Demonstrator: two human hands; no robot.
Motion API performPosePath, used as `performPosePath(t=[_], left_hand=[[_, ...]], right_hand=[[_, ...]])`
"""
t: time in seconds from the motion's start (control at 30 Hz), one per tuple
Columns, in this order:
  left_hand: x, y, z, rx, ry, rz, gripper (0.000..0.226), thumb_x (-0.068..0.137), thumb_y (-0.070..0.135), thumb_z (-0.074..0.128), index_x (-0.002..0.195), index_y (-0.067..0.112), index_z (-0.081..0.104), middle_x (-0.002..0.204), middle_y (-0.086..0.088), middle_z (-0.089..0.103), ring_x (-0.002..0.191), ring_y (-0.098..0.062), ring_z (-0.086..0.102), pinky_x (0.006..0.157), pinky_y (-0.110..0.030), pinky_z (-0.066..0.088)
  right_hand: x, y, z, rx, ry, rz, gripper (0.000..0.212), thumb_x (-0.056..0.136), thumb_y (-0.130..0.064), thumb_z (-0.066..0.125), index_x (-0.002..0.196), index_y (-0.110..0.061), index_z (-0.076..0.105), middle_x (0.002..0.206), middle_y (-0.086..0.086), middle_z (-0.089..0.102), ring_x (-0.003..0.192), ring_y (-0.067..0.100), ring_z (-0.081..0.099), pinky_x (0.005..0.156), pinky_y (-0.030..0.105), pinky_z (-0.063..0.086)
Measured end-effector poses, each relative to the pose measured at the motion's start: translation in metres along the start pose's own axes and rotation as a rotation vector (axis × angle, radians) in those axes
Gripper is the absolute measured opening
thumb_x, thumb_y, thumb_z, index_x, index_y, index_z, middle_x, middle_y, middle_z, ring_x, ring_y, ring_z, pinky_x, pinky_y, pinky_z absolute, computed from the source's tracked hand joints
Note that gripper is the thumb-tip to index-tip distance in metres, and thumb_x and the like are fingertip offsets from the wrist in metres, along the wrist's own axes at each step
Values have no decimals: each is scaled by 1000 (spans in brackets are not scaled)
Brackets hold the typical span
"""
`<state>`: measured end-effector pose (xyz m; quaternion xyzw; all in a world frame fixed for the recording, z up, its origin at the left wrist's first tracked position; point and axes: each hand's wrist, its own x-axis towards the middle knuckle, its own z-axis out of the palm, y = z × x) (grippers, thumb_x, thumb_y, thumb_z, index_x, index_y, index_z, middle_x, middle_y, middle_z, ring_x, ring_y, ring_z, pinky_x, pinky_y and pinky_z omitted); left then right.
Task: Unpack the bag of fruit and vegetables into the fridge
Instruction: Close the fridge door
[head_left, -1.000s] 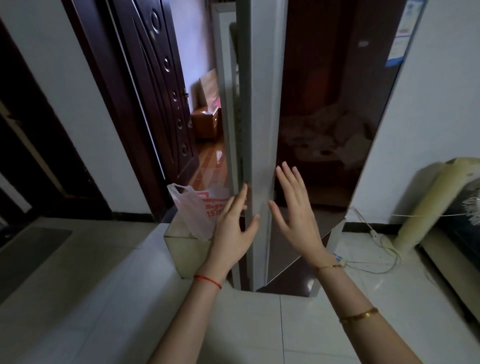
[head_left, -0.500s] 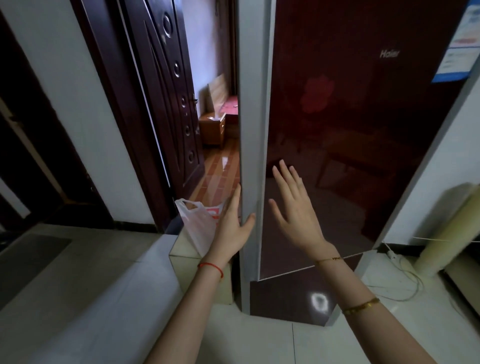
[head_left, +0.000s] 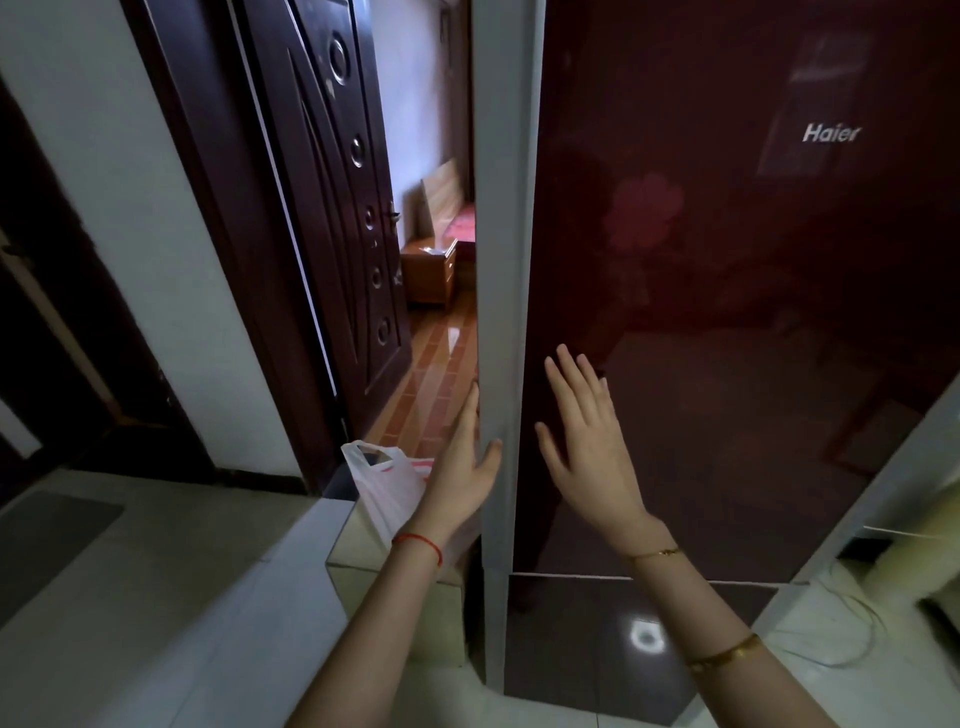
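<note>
Both hands spread, fingers released: left hand (head_left: 464, 474) at the Haier fridge door (head_left: 727, 312) edge, plastic bag (head_left: 384, 486) just behind it, right hand (head_left: 587, 449) before the door's glossy front.

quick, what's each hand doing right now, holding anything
Left hand: open, holding nothing, thumb on the grey edge of the fridge door.
Right hand: open, fingers spread, holding nothing.
</note>
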<state>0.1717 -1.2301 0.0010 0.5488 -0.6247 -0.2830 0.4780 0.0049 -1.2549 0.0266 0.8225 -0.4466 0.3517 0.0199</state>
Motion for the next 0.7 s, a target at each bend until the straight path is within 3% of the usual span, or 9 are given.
performPosePath(t=[0.43,0.57,0.7], left_hand=[[62,-25,-14,72,-109,8,80,95,19,57,154,32,4,160,11,19,145,-7,23,117,-42,31],[64,-30,-20,155,-150,47,83,95,23,56,154,29,-2,163,10,5,148,-8,10,121,-41,22],[63,-25,-34,171,-166,63,80,96,26,55,154,30,1,162,9,6,148,-9,9,121,-38,18]], right_hand=[[39,8,25,-59,14,104,70,97,-24,54,156,-18,16,164,-7,4,152,11,-3,124,41,5],[42,2,29,-79,18,141,71,97,-25,54,156,-19,15,164,-7,4,152,10,-4,125,40,4],[43,-3,27,-96,38,152,71,97,-27,55,156,-19,16,164,-6,6,152,11,-2,125,40,5]])
